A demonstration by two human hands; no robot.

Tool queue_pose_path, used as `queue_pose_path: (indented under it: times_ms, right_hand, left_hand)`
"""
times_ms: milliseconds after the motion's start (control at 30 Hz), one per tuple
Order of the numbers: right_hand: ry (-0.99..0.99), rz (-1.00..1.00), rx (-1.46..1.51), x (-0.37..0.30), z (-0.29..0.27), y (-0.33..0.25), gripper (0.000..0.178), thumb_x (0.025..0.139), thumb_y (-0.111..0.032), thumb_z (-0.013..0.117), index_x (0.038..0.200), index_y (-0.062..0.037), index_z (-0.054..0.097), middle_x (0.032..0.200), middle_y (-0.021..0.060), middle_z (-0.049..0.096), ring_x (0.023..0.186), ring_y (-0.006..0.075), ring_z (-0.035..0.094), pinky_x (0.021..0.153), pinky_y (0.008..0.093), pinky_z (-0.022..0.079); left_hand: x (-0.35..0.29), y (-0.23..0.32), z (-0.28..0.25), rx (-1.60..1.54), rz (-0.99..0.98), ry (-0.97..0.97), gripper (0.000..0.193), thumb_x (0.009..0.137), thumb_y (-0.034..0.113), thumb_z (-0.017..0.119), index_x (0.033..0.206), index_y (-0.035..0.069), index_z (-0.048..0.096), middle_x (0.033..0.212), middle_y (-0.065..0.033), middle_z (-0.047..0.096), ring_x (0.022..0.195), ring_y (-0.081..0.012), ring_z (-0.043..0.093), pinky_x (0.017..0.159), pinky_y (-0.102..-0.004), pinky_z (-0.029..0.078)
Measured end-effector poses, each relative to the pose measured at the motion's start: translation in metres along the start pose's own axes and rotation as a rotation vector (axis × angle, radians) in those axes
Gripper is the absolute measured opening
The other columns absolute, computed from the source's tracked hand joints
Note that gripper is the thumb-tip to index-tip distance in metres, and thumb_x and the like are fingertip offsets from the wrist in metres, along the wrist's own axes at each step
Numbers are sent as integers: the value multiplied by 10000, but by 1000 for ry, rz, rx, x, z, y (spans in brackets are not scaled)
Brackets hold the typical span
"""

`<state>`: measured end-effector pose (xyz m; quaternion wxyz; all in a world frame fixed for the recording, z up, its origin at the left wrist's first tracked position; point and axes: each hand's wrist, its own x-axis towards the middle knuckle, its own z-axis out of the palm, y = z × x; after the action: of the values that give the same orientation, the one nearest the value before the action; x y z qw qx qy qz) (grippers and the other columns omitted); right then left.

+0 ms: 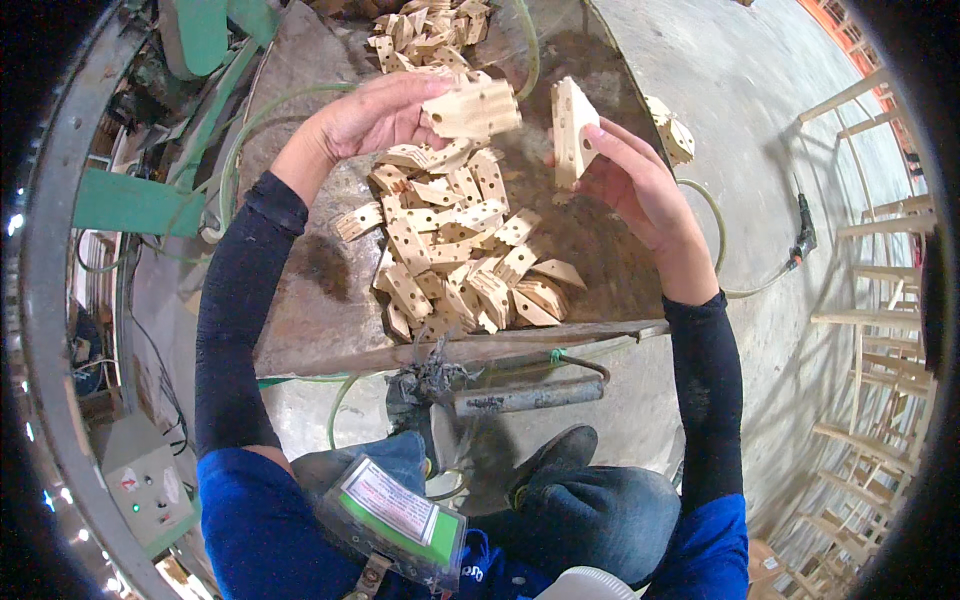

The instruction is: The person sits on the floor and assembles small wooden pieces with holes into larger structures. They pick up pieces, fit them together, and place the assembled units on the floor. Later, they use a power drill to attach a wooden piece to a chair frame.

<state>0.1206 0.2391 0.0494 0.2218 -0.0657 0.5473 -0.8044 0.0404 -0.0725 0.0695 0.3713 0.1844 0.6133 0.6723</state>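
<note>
The left hand (385, 110) grasps a wooden block (475, 110) at its left end, with the thumb along the top and the fingers curled beneath. The right hand (635, 190) grasps a second wooden block (572, 135) by its right side; this block stands nearly upright, with a dark hole visible in its face near the fingers. The two blocks are held apart from each other above the far part of the table (315, 325). Whether each block is one piece or several stacked pieces cannot be told.

Below the hands, a loose pile of drilled wooden parts (455, 240) lies on the table, its pieces overlapping at mixed angles. A second pile (430, 30) lies at the far end of the table. A pale green hose (533, 55) curves down beside the second pile.

A green machine frame (135, 203) stands left of the table. A grey control box (145, 490) with a lit green indicator is located at lower left. On the floor at right lies a dark hand tool (803, 235) connected to a hose. Slatted wooden frames (870, 320) stand farther right.
</note>
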Motion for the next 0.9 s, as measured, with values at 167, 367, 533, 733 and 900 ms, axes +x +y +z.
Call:
queue_pose_path:
  times_ms: [167,367,533,733,900]
  right_hand:
    - [23,60,-5,-11,5,-1,490,951,-276,576,1326,18,463,1100,98,652,950,138,642,785,294,529]
    - [-6,17,-160,-25,13,-7,642,891,-288,683,1357,59,410,1203,110,566,1039,139,595,815,284,540]
    - [9,2,-238,-31,2,-11,589,913,-274,658,1374,10,427,1200,101,584,1062,138,588,842,283,536]
    - [135,-279,-625,-25,7,7,678,840,-344,725,1308,66,457,1100,197,654,971,225,654,841,356,523]
    - [350,-256,-842,-28,4,0,698,760,-295,759,1272,50,431,1059,268,638,975,362,658,810,402,527]
  left_hand:
    - [6,11,41,339,-123,-77,519,833,336,721,1188,-6,560,1113,-73,634,997,-135,605,855,-265,499]
    - [29,9,81,367,-8,20,640,798,290,789,1252,-50,492,973,-54,660,863,-84,597,781,-240,470]
    - [41,12,90,404,-15,81,612,831,329,749,1259,-52,536,1098,-91,649,986,-123,598,890,-261,452]
    - [57,-3,98,489,18,160,556,846,308,736,1231,-56,568,1126,-95,649,1004,-144,608,913,-292,468]
    - [68,-8,118,408,52,228,525,874,230,701,1300,-18,520,1128,-88,639,1009,-134,611,902,-281,486]
